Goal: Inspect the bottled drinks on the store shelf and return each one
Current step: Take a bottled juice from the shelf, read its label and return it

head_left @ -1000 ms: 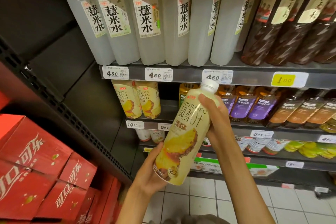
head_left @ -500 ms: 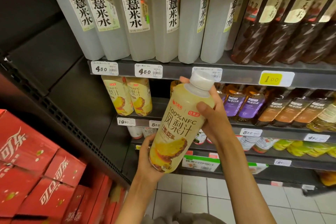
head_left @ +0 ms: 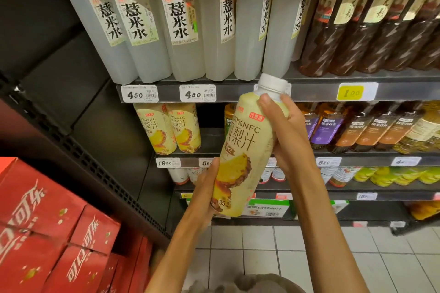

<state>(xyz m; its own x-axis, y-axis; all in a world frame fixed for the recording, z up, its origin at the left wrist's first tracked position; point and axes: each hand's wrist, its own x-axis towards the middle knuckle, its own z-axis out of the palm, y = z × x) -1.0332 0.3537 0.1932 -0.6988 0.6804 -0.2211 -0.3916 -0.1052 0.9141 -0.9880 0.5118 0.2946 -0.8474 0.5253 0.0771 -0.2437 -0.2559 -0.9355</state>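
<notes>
The left hand (head_left: 204,188) is cupping the base of the juice bottle (head_left: 242,150) while the right hand (head_left: 283,131) is wrapping its shoulder, holding it before the shelf edge (head_left: 309,91). Full, probably heavy, slick plastic; gripping the body seems safest.

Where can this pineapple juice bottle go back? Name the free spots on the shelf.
One dark gap on the middle shelf, between the two pineapple juice bottles and the amber tea bottles. The upper shelf is crowded with barley water bottles; further right, the tea rows are tight.
</notes>
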